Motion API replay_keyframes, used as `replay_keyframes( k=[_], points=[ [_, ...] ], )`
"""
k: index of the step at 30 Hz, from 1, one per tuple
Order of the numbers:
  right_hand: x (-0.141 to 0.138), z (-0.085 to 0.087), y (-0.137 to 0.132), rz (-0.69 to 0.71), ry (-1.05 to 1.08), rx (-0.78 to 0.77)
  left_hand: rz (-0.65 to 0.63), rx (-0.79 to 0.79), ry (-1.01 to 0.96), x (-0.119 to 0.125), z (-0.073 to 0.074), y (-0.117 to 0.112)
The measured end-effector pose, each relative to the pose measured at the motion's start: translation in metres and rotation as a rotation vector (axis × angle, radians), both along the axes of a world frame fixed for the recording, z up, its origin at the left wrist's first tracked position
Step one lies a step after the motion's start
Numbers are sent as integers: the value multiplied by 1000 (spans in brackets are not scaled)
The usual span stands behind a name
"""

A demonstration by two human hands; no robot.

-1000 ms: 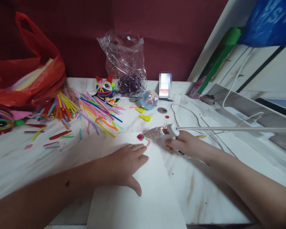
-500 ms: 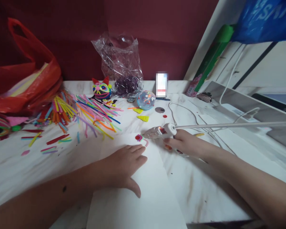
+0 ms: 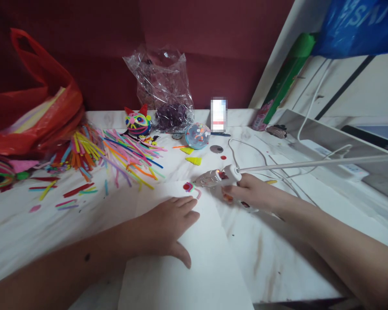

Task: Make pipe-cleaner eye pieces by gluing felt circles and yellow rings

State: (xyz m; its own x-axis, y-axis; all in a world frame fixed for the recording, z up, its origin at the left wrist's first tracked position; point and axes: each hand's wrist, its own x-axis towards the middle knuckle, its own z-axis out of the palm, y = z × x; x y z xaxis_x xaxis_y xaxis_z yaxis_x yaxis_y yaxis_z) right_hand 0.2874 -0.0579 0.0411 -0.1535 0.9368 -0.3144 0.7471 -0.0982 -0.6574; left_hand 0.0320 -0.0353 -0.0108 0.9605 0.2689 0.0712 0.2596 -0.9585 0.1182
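Right grip [image 3: 249, 189]: bare hand, fingers curled round the handle of a white glue gun [image 3: 210, 178], nozzle pointing left. Left grip [image 3: 170, 226]: bare hand, palm down, thumb spread wide, holding nothing, on a white sheet [image 3: 186, 284] laid on the counter [image 3: 261, 258]. Red-and-pink piece [image 3: 188, 187]: small, at the sheet's far end, by the nozzle tip; contact cannot be told. Curved pink strip [image 3: 198, 194]: beside that piece, near the left fingertips. Beyond: yellow pieces [image 3: 193, 161], red disc [image 3: 223, 157], clear ball [image 3: 197, 137] with coloured bits, cat-like head [image 3: 137, 123]. Farther left: multicoloured strips [image 3: 132, 148], red plastic bag [image 3: 48, 120].
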Motion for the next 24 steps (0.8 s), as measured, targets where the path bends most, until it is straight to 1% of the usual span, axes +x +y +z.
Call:
replay_keyframes(
  k=[5, 10, 14, 17, 19, 21, 24],
  points=[
    [3, 7, -3, -60, 15, 12, 10, 10, -32, 2, 1, -1],
    [6, 11, -7, -66, 71, 69, 88, 20, -90, 7, -9, 4],
    [8, 12, -6, -61, 67, 94, 96, 36, -79, 10, -16, 10],
    [7, 12, -5, -36, 34, 95, 75, 40, -88, 10, -15, 10],
    [6, 11, -4, -25, -1, 66, 70, 39, -99, 10, -13, 9],
    [5, 11, -4, -21, -23, 37, 79, 37, -110, 11, -12, 8],
    [4, 11, -5, -17, 9, 23, 110, 34, -103, 13, -11, 8]
  ],
)
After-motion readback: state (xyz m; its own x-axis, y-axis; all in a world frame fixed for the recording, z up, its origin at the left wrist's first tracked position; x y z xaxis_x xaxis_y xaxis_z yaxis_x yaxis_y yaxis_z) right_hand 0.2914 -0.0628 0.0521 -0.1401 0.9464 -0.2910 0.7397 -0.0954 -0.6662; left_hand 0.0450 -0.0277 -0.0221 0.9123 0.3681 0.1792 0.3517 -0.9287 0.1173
